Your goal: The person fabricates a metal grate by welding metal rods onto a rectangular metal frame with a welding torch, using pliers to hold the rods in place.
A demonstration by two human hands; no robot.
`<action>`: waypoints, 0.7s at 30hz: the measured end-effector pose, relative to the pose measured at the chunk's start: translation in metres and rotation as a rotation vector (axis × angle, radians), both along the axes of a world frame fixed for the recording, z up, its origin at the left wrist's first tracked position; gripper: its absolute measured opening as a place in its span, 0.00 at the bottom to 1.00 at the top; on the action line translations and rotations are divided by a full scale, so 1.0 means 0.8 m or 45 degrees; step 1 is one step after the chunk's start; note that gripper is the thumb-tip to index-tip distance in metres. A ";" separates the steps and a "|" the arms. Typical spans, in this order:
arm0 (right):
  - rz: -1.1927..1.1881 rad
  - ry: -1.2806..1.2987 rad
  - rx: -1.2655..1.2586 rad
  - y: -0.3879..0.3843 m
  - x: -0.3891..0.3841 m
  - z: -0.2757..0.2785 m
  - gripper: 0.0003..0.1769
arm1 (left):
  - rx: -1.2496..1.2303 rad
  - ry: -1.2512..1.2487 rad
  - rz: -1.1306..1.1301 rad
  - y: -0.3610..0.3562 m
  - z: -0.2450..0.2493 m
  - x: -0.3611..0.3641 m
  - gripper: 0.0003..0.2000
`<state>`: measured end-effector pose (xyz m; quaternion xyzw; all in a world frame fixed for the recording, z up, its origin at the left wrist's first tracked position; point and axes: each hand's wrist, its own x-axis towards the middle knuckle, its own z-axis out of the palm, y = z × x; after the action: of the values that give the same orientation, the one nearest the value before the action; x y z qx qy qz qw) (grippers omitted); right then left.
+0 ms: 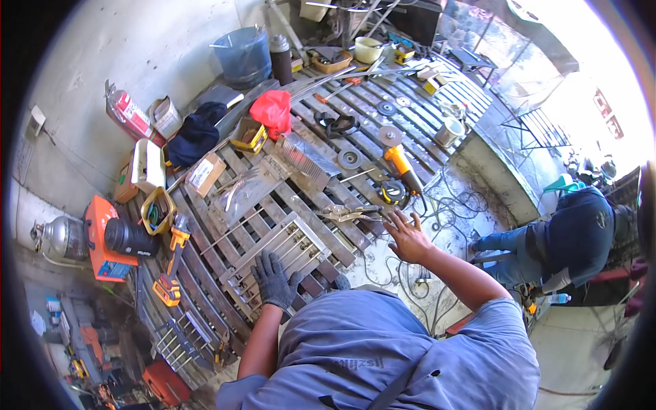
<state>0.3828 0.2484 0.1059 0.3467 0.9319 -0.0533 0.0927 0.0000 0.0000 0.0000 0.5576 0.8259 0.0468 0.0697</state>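
My left hand (275, 280), in a dark grey work glove, rests with fingers extended on the near edge of a metal frame (312, 236) crossed by several thin rods. The frame lies flat on the slatted metal table (287, 199). My right hand (408, 237) is bare, its fingers spread at the table's right edge. Just beyond those fingers lie locking pliers (345, 213). A black and yellow tape measure (392, 192) sits a little farther off. Past it an angle grinder (402, 162) with a yellow body lies on the slats, near a loose grinding disc (349, 159).
A yellow cordless drill (176, 249) stands at the left by an orange box (102, 236). Farther back are a red cloth (272, 113) and a blue bucket (244, 58). Cables (471, 202) tangle on the floor at right. Another person (577, 232) bends over there.
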 end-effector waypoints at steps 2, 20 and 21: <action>0.003 -0.071 -0.020 0.002 0.025 0.012 0.41 | 0.036 -0.048 -0.005 0.019 -0.006 0.004 0.54; -0.438 -0.429 -0.739 -0.196 0.179 -0.060 0.38 | -0.028 0.051 -0.064 -0.009 0.029 0.009 0.53; -0.548 -0.398 -0.795 -0.201 0.190 -0.076 0.38 | -0.030 0.048 -0.077 -0.006 0.028 0.010 0.52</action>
<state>0.5345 0.0875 0.0450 0.4927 0.7518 -0.2985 0.3209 0.0083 -0.0049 0.0222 0.5823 0.8102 0.0244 0.0621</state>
